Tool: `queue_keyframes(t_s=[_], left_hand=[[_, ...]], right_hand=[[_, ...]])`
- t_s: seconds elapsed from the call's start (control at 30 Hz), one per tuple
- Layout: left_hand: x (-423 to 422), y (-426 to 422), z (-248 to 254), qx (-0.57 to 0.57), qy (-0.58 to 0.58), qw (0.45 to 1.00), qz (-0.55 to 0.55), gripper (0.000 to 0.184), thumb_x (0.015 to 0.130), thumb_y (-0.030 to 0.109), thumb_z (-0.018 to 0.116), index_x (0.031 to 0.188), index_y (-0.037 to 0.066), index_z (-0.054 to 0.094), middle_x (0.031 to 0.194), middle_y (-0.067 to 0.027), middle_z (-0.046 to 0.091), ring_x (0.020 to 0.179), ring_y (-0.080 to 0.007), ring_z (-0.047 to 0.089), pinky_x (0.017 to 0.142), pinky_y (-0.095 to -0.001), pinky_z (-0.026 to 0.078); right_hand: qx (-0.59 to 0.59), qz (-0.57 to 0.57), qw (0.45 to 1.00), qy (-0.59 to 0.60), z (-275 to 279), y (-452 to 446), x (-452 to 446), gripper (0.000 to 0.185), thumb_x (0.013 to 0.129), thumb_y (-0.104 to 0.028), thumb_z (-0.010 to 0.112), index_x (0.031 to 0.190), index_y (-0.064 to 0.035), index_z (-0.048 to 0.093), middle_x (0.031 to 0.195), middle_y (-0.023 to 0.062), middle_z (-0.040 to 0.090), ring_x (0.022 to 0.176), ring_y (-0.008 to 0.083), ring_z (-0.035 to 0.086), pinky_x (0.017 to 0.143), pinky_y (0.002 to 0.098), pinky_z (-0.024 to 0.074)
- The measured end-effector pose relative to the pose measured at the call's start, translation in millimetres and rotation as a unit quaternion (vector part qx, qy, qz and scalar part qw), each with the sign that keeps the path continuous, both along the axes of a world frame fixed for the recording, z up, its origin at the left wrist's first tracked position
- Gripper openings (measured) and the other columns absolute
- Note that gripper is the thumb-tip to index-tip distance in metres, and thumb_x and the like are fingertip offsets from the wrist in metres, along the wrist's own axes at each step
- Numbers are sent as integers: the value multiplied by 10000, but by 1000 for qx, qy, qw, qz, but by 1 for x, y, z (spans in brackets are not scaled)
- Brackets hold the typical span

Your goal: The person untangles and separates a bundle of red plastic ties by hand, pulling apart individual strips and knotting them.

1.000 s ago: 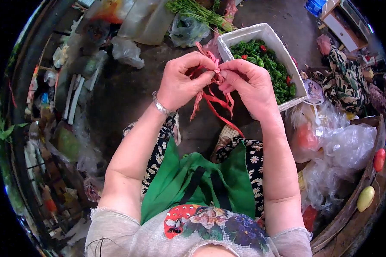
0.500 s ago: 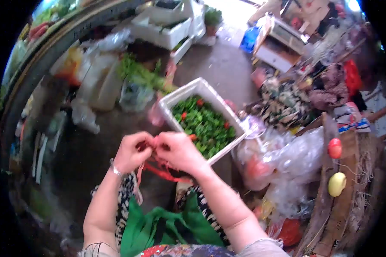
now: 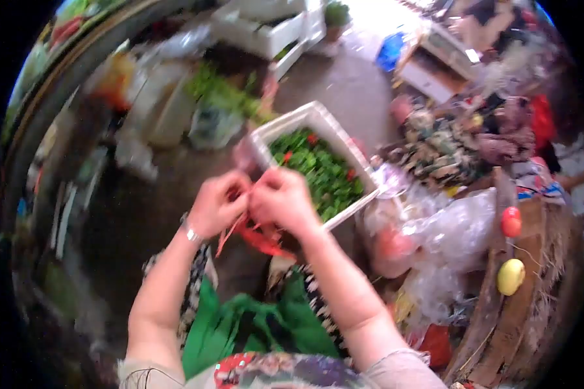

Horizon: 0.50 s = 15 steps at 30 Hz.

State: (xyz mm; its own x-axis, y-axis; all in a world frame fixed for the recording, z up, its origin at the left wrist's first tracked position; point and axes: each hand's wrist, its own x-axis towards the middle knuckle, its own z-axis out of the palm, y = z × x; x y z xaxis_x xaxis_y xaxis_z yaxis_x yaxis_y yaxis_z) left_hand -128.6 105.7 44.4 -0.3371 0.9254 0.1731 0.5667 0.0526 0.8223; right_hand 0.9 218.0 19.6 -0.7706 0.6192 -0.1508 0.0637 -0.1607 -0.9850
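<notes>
My left hand [image 3: 219, 204] and my right hand [image 3: 283, 201] meet in front of me, fingers pinched close together. From between them hangs a bundle of thin red strips [image 3: 266, 242], which look like soft plastic ties; motion smears them. Both hands seem closed on this bundle, though the fingertips partly hide it. Just beyond my right hand stands a white foam box [image 3: 344, 139], set at an angle on the floor. Leafy greens [image 3: 321, 172] fill it, with a few red bits among the leaves.
To the right lie clear plastic bags [image 3: 461, 223] and a heap of clothes [image 3: 438, 146]. Further left are more greens [image 3: 220, 91] and plastic bags. White foam boxes [image 3: 256, 29] stand at the back, and a blue container [image 3: 389, 52] sits beside a cabinet [image 3: 435, 65].
Both hands have risen slightly in view and shifted right, with the red strips still between them. The whole scene has shifted a little as my head moved.
</notes>
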Motion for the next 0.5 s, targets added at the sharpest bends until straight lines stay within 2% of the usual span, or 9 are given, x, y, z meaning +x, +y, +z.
queue_keyframes(t_s=[0.03,0.1,0.13,0.17,0.23,0.27,0.3,0.37,0.5], left_hand=[[-1,0,2,-3,10,1000,-11,83,783,29,609,852,1,572,741,-51,581,647,-96,520,590,-251,449],[2,-2,0,40,6,999,-1,63,808,28,608,857,5,575,720,-33,579,621,-74,506,563,-236,435],[-1,-5,4,28,13,1000,-2,68,814,21,606,871,3,575,701,-20,569,613,-60,495,558,-224,430],[-3,-6,3,24,12,1000,5,80,815,16,606,886,2,572,692,-10,557,612,-56,493,558,-223,429],[-13,-10,3,16,0,1000,-8,79,823,17,603,892,0,569,691,-4,547,617,-55,495,560,-217,426],[-17,-11,-1,25,29,999,-19,70,831,18,597,890,-3,567,690,2,538,612,-51,490,564,-212,423],[-17,-13,-1,20,27,999,-16,70,831,18,597,890,-3,567,690,2,538,612,-51,490,564,-212,423],[-17,-15,3,-27,-59,998,-7,67,835,21,594,891,-4,566,704,4,538,619,-50,484,573,-210,423],[-17,-16,2,18,35,999,-35,60,825,16,595,878,10,566,700,-14,525,605,-60,476,568,-220,422]], right_hand=[[-94,11,996,-2,8,1,1,81,796,-70,615,749,-5,609,631,43,608,528,100,567,471,266,471],[-155,44,986,36,10,4,2,24,800,-28,618,788,-15,601,666,37,612,509,74,543,447,225,441],[-140,50,987,63,6,3,2,11,808,-7,614,807,-11,603,677,40,615,509,73,537,456,210,432],[-61,55,995,55,5,4,1,50,817,-8,621,866,2,616,718,58,638,588,95,587,535,226,478],[141,22,988,65,-1,2,-6,130,819,-26,637,944,8,635,786,73,668,699,111,625,649,248,511],[139,50,988,44,0,3,-2,196,811,-33,656,1003,1,646,838,81,684,765,120,639,714,264,515],[118,71,989,52,6,0,-2,191,813,-37,656,999,5,657,836,86,686,753,122,639,696,261,512],[152,61,985,50,6,-3,-3,167,824,-43,646,981,12,659,802,88,683,729,126,644,679,261,511],[125,87,987,43,1,1,-1,139,839,-42,621,951,36,651,740,95,671,636,132,647,604,270,525]])
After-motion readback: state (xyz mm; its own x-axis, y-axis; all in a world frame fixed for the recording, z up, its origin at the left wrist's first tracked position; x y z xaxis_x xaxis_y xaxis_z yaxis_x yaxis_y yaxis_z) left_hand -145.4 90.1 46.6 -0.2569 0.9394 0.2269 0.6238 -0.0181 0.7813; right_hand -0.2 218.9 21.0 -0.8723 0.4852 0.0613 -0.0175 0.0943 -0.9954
